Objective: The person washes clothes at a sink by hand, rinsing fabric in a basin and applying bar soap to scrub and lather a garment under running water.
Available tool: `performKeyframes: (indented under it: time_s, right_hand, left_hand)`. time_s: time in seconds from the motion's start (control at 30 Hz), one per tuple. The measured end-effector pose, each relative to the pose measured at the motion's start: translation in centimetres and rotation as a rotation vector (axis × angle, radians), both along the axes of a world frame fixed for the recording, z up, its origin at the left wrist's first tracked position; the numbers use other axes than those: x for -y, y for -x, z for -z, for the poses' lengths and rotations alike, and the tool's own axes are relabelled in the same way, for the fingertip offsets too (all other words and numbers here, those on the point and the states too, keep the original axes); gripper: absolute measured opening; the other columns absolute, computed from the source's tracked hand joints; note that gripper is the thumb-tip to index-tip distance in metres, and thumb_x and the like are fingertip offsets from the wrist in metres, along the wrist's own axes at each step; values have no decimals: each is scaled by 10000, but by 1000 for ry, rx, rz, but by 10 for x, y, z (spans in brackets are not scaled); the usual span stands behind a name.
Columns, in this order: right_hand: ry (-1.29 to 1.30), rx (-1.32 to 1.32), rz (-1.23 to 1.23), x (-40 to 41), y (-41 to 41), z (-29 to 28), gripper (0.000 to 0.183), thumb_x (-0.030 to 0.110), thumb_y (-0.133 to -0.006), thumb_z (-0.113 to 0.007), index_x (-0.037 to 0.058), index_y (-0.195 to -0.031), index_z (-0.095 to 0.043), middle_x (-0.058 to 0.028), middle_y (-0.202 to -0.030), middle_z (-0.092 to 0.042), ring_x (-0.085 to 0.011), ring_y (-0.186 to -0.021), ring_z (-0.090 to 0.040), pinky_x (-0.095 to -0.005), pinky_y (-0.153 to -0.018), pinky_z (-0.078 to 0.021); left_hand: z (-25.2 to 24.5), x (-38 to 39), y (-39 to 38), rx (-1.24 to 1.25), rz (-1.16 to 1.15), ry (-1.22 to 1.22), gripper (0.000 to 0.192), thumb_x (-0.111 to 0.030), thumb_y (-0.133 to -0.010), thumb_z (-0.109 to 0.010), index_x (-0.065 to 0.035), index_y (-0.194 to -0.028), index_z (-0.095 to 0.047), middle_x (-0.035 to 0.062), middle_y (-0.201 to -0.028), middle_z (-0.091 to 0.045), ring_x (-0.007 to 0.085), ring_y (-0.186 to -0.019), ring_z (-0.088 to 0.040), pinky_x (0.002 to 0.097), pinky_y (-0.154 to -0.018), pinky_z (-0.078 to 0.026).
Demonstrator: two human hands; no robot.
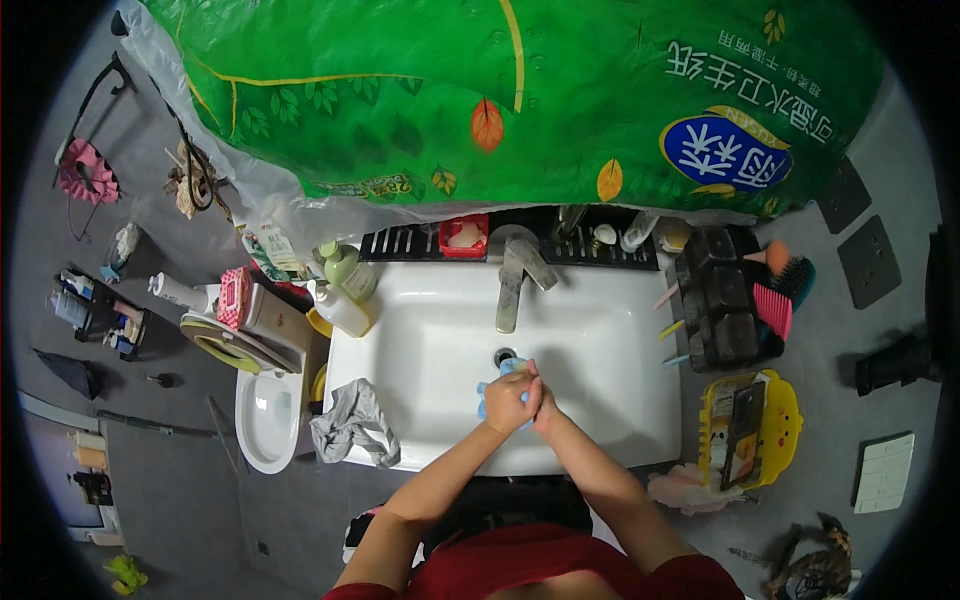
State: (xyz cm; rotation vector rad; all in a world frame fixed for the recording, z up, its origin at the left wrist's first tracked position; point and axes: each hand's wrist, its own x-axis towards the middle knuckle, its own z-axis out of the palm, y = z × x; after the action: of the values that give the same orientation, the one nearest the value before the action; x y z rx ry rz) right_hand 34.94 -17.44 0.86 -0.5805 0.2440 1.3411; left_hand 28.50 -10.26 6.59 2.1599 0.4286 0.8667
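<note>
Over the front of a white washbasin [600, 322], my left hand [511, 399] and my right hand [549, 409] are pressed together. Between them they squeeze a light blue cloth [513, 366], whose ends stick out at the top and on the left side. Just beyond the hands lies the dark drain hole [505, 357], below the spout of a metal faucet [510, 292]. A crumpled grey cloth [356, 424] hangs over the basin's left front corner. The fingers partly cover one another, and most of the blue cloth is hidden in them.
Green plastic-wrapped packaging [450, 127] spans the area above the basin. Pump bottles [337, 307] stand at its back left corner, and a red soap dish [463, 235] sits behind it. A toilet [268, 420] is at left. At right are a black organizer [724, 300] and a yellow basket [784, 442].
</note>
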Motion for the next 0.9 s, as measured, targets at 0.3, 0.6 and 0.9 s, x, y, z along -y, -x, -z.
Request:
performKeyframes:
  time_s: [0.3, 0.6, 0.9]
  right_hand:
    - [295, 351, -47, -10, 18, -30, 535, 564, -839, -399, 130, -1144, -469, -34, -1096, -532, -165, -1002, -516, -335, -866, -413]
    - [326, 338, -104, -10, 25, -23, 558, 604, -816, -403, 142, -1118, -487, -9, -1010, -535, -144, -929, -518, -318, -810, -422]
    - [180, 272, 125, -28, 20, -38, 567, 516, -902, -208, 102, -1224, -423, -62, -1164, -509, -209, -1051, -499, -353, -913, -383]
  left_hand:
    - [19, -24, 14, -100, -244, 159, 223, -195, -761, -551, -63, -595, -618, 129, -614, -582, 308, -551, -562, 380, -504, -447]
    - [33, -47, 5, 15, -92, 118, 185, -144, -755, -577, -36, -609, -614, 121, -620, -574, 304, -522, -528, 350, -501, -427]
    - [34, -48, 48, 122, 181, 778, 527, -155, -818, -565, -58, -1296, -364, 118, -1240, -459, 244, -1154, -410, 360, -946, -337]
